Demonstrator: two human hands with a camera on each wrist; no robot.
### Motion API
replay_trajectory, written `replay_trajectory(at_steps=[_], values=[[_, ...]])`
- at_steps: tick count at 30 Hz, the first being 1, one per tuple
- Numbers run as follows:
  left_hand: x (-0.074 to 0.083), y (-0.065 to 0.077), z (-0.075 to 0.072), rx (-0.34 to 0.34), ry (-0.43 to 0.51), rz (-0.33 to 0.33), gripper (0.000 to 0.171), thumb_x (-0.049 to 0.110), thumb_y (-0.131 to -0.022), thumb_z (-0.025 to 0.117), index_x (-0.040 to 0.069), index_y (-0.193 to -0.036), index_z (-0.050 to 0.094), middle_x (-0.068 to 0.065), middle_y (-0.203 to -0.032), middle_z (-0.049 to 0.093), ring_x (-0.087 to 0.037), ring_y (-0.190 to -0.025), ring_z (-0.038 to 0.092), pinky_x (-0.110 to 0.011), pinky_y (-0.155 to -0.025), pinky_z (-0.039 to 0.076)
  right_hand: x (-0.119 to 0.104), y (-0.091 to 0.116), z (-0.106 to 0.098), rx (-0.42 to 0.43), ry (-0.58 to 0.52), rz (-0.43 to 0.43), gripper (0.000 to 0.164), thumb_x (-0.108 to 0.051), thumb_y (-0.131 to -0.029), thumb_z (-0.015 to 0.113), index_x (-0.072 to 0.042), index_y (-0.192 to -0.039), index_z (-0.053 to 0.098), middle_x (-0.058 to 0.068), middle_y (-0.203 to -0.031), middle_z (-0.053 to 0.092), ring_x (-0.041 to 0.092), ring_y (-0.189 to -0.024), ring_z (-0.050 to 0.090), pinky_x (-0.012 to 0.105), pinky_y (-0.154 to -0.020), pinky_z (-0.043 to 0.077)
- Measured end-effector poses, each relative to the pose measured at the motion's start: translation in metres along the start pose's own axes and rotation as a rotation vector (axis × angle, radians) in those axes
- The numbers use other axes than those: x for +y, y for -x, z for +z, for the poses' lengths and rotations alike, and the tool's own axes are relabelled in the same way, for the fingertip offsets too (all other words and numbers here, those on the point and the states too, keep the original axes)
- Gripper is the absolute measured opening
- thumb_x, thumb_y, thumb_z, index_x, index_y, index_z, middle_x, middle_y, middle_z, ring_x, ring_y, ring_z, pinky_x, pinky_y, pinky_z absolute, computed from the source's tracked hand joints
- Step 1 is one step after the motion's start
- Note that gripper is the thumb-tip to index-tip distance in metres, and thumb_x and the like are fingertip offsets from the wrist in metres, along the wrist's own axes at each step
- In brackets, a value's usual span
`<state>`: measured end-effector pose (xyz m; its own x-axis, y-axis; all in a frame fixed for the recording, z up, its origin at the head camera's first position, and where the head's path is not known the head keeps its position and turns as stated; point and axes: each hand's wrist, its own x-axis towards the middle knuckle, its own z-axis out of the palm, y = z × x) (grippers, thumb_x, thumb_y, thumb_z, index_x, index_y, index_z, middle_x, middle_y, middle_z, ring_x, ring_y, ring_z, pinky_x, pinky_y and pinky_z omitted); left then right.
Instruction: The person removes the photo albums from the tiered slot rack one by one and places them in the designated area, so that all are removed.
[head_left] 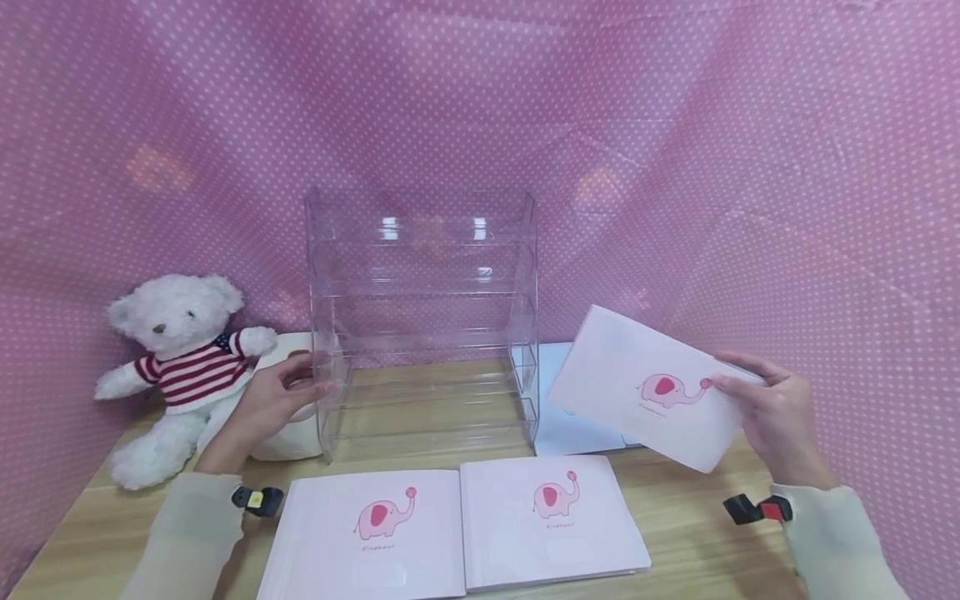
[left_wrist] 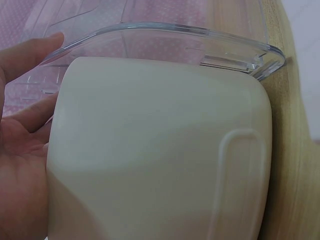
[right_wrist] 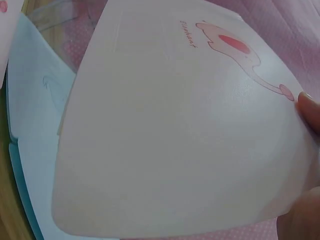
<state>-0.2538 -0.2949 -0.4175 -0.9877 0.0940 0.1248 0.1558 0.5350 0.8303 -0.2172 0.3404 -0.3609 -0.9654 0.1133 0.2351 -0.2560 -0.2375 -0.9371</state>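
My right hand [head_left: 783, 412] holds a pale pink booklet [head_left: 622, 367] by its right edge, thumb on the cover. The booklet is tilted above the table, and a pink elephant is printed on it. In the right wrist view, its cover [right_wrist: 165, 140] fills most of the picture. At the left side of a clear plastic tiered rack [head_left: 427, 333], my left hand [head_left: 266, 404] grips the rack's side panel. The left wrist view shows the thumb over the rack's curved edge [left_wrist: 165, 26] and other fingers below it. No booklets stand on the rack's tiers.
Two matching pink booklets [head_left: 375, 542] lie side by side at the table's front. Light blue booklets [head_left: 555, 429] lie right of the rack. A cream plastic container [left_wrist: 160, 125] and a white teddy bear [head_left: 187, 350] in a striped top are at the left. Pink dotted cloth [head_left: 675, 125] hangs behind.
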Motion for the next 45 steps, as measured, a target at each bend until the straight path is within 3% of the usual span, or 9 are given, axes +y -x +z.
replay_trajectory(at_steps=[7,14,18,27,35,38,45], values=[[0.002,0.001,-0.001,0.003,-0.002,-0.006,0.063,0.035,-0.095,0.072,0.004,-0.147,0.051,-0.026,-0.138,0.060,-0.040,-0.128,0.058,-0.009,-0.081,0.051,-0.001,0.002,-0.025,-0.042,0.038,0.062,0.037,0.018,-0.090,0.060,-0.002,-0.118,0.074,0.003,-0.104,0.080,0.016,-0.090,0.077,0.030,-0.074,0.063],[-0.002,0.001,-0.001,0.001,-0.003,-0.015,0.065,0.036,-0.095,0.072,0.005,-0.148,0.050,-0.026,-0.141,0.059,-0.041,-0.130,0.057,-0.008,-0.081,0.050,0.000,0.004,-0.053,-0.050,0.179,0.157,0.037,0.012,-0.092,0.062,-0.008,-0.121,0.073,-0.003,-0.106,0.077,0.016,-0.089,0.077,0.033,-0.072,0.063],[-0.004,0.002,-0.001,0.009,-0.019,-0.024,0.066,0.038,-0.095,0.072,0.006,-0.148,0.050,-0.025,-0.140,0.059,-0.042,-0.130,0.057,-0.008,-0.081,0.049,0.003,0.003,-0.068,-0.111,0.207,0.185,0.036,0.012,-0.093,0.059,-0.010,-0.118,0.075,-0.005,-0.105,0.078,0.015,-0.087,0.077,0.032,-0.071,0.063],[-0.003,0.002,-0.001,0.008,-0.017,-0.009,0.065,0.037,-0.095,0.071,0.005,-0.148,0.050,-0.026,-0.139,0.060,-0.042,-0.130,0.057,-0.008,-0.081,0.050,0.017,0.001,-0.102,-0.237,0.150,0.225,0.041,0.017,-0.094,0.051,-0.007,-0.118,0.075,-0.002,-0.108,0.078,0.018,-0.091,0.077,0.033,-0.076,0.063],[0.000,0.002,-0.002,0.014,-0.024,-0.006,0.064,0.037,-0.095,0.072,0.006,-0.147,0.051,-0.025,-0.137,0.062,-0.038,-0.129,0.058,-0.009,-0.080,0.051,0.024,-0.007,-0.123,-0.320,0.273,0.346,0.044,0.014,-0.093,0.053,-0.018,-0.111,0.078,0.001,-0.098,0.080,0.021,-0.085,0.078,0.036,-0.073,0.063],[-0.001,0.001,-0.002,0.010,-0.025,-0.009,0.064,0.037,-0.095,0.071,0.006,-0.147,0.051,-0.025,-0.137,0.061,-0.038,-0.128,0.057,-0.009,-0.080,0.051,0.027,-0.009,-0.129,-0.383,0.267,0.360,0.047,0.016,-0.093,0.051,-0.018,-0.110,0.078,0.002,-0.097,0.080,0.020,-0.084,0.078,0.036,-0.072,0.063],[-0.003,0.002,0.001,0.013,-0.027,-0.022,0.065,0.040,-0.095,0.071,0.007,-0.148,0.051,-0.024,-0.138,0.061,-0.040,-0.129,0.058,-0.010,-0.080,0.052,0.034,-0.016,-0.140,-0.589,0.139,0.439,0.055,0.018,-0.096,0.040,-0.017,-0.118,0.076,0.003,-0.105,0.080,0.020,-0.092,0.078,0.038,-0.077,0.062]])
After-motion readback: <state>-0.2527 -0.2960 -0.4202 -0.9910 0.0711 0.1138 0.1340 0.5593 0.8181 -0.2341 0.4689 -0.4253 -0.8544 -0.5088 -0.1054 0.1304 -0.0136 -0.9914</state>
